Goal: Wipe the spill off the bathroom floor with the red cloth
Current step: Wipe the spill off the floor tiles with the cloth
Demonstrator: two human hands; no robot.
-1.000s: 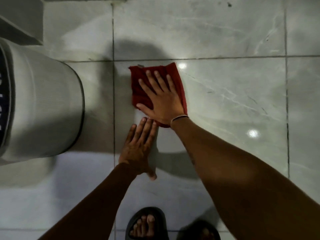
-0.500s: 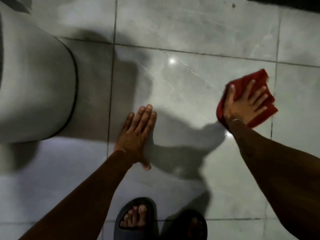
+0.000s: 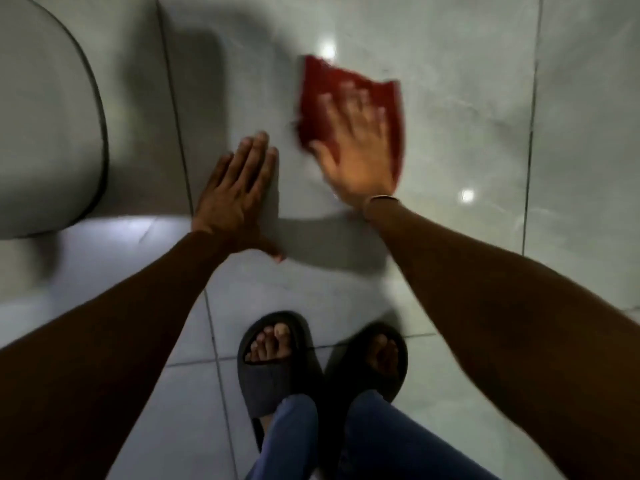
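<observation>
The red cloth (image 3: 323, 91) lies flat on the grey tiled floor (image 3: 450, 98), blurred by motion. My right hand (image 3: 356, 157) presses down on it with fingers spread. My left hand (image 3: 239, 195) rests flat on the floor just left of the cloth, palm down, holding nothing. I cannot make out a spill on the glossy tiles; only light reflections show.
A large white rounded fixture (image 3: 45, 126) fills the upper left, close to my left hand. My two feet in dark slippers (image 3: 273, 362) stand on the tiles at the bottom centre. Tiles stretch away to the right of the cloth.
My right hand has swept the red cloth from the far right back to the left, beside my left hand. The left hand stays planted. The view has tilted down toward my feet.
</observation>
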